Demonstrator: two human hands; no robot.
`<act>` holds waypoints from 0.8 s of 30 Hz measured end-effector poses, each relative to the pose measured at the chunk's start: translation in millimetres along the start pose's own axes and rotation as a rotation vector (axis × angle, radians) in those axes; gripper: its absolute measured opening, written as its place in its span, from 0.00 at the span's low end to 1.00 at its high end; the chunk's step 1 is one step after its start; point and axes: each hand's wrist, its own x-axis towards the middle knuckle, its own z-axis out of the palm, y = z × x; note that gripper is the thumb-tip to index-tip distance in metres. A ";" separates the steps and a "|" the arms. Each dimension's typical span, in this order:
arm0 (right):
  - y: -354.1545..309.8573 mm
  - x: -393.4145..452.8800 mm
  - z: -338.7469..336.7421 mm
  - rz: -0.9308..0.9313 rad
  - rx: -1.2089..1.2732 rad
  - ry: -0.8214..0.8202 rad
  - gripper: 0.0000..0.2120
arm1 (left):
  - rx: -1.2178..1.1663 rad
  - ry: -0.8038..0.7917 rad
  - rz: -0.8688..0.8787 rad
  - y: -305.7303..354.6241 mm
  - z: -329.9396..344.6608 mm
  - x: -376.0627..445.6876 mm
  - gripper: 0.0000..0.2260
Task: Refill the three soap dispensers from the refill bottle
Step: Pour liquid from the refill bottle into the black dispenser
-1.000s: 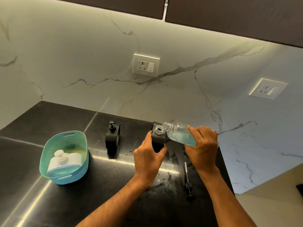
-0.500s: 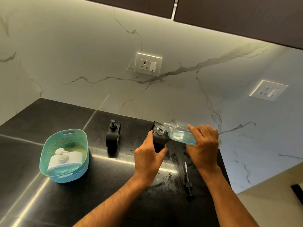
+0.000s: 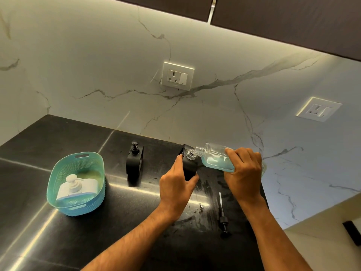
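Nearest, just right of the gripping hands, the removed black pump with its dip tube lies flat on the dark stone counter, leaving a neck open. The left hand wraps the open black dispenser, steadying it. The right hand clasps the clear refill bottle of blue soap, its long axis near horizontal, mouth pointing left at that neck; any flow is probably too faint to see.

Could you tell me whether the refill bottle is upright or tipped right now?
Tipped: the refill bottle lies nearly sideways in the right hand, neck at the black dispenser opening.
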 end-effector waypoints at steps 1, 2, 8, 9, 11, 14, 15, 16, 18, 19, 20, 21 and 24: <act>0.6 0.1 0.0 -0.004 -0.003 -0.003 0.30 | 0.002 -0.002 -0.001 0.1 -0.3 -0.1 0.33; 0.9 0.4 -0.1 -0.008 -0.006 -0.006 0.30 | 0.004 -0.002 -0.002 0.2 -0.7 -0.3 0.32; 1.6 1.2 -1.8 -0.015 -0.014 -0.009 0.30 | 0.014 -0.002 0.000 1.7 -2.1 -1.2 0.32; 2.0 1.0 -1.8 -0.015 -0.017 -0.013 0.30 | 0.016 -0.002 0.000 2.1 -2.3 -1.5 0.31; 2.3 0.7 -1.9 -0.014 -0.019 -0.019 0.30 | 0.019 -0.002 0.001 2.7 -2.6 -1.6 0.31; 3.1 0.3 -2.7 -0.014 -0.018 -0.016 0.30 | 0.017 -0.006 0.005 3.2 -3.0 -2.8 0.31; 3.1 0.3 -3.1 -0.015 -0.020 -0.015 0.30 | 0.016 -0.007 0.007 3.3 -3.2 -3.2 0.31; 3.1 0.3 -3.5 -0.016 -0.020 -0.014 0.30 | 0.014 -0.006 0.007 3.7 -3.3 -3.5 0.31; 3.0 0.2 -4.1 -0.016 -0.018 -0.010 0.30 | 0.013 -0.004 0.009 4.4 -3.6 -3.7 0.32; 3.0 0.0 -4.3 -0.017 -0.018 -0.010 0.30 | 0.013 -0.003 0.011 4.7 -3.7 -3.8 0.32; 3.0 -0.1 -4.5 -0.017 -0.020 -0.011 0.30 | 0.014 -0.002 0.012 5.1 -3.8 -3.8 0.32; 3.2 -0.2 -4.7 -0.017 -0.022 -0.013 0.31 | 0.012 -0.002 0.013 5.2 -3.9 -3.9 0.32; 4.2 -1.0 -4.5 -0.017 -0.029 -0.017 0.31 | 0.006 -0.002 0.013 4.1 -3.6 -4.3 0.32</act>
